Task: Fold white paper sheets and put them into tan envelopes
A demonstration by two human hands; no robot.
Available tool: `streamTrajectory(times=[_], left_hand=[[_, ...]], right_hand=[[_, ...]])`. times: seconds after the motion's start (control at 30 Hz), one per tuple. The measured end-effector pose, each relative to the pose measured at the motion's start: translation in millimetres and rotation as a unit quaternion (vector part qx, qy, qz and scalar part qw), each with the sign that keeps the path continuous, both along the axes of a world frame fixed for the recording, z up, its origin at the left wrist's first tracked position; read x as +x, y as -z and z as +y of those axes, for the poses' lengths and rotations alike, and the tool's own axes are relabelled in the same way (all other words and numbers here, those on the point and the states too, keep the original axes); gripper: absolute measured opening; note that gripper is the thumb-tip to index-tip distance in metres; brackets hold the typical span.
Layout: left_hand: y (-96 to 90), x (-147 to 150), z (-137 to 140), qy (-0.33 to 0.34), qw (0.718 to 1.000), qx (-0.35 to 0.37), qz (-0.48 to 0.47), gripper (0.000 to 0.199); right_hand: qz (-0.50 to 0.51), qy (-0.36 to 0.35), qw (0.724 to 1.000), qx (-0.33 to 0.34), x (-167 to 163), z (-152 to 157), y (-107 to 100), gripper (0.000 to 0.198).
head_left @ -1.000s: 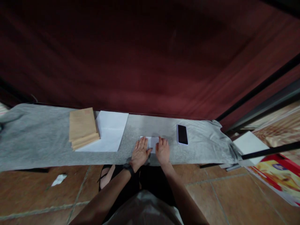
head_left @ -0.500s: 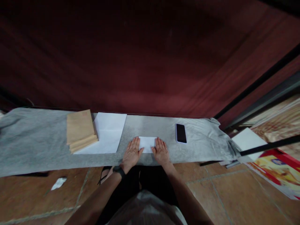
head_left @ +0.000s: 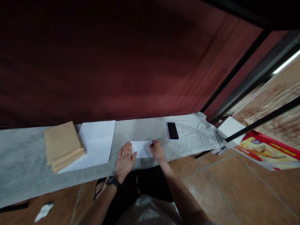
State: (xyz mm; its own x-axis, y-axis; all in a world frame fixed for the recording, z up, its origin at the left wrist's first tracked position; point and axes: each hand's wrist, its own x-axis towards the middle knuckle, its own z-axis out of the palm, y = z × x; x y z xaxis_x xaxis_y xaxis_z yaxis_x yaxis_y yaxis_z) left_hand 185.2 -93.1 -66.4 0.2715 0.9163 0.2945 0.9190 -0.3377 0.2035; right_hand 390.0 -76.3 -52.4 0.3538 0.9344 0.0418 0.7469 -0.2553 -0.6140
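A small folded white paper [head_left: 141, 149] lies on the grey cloth in front of me. My left hand [head_left: 125, 157] rests flat over its left end, fingers stretched out and thumb spread onto the sheet. At the opposite end, my right hand [head_left: 157, 150] is closed, its curled fingers and thumb pinching the paper's right edge. A small dark spot shows between those fingers; I cannot tell whether it is shadow. Right of the paper lies a phone [head_left: 172, 131] with a dark screen.
A stack of brown envelopes [head_left: 62, 140] partly covers larger white sheets [head_left: 98, 143] on the left. Grey cloth [head_left: 189, 134] covers the narrow table, with a dark red curtain [head_left: 140, 78] behind. A red and yellow box [head_left: 269, 150] and a black bar [head_left: 264, 118] are at the right.
My right hand has gone from lying flat on the paper to curled fingers at its right edge. My left hand stays flat. The view has turned to the right.
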Motion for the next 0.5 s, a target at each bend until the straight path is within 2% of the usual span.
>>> streamTrajectory(times=[0.17, 0.3, 0.5], left_hand=[[1.0, 0.1, 0.3, 0.006, 1.000, -0.001, -0.011, 0.065], [0.7, 0.3, 0.4, 0.009, 1.000, 0.002, -0.028, 0.065], [-1.5, -5.0, -0.7, 0.014, 0.996, 0.007, -0.086, 0.063]], right_hand=[[0.041, 0.006, 0.999, 0.004, 1.9, 2.4, -2.6, 0.014], [0.085, 0.017, 0.996, 0.009, -3.4, -0.5, -4.2, 0.015], [0.196, 0.018, 0.980, 0.032, 1.9, 3.4, -7.2, 0.005]])
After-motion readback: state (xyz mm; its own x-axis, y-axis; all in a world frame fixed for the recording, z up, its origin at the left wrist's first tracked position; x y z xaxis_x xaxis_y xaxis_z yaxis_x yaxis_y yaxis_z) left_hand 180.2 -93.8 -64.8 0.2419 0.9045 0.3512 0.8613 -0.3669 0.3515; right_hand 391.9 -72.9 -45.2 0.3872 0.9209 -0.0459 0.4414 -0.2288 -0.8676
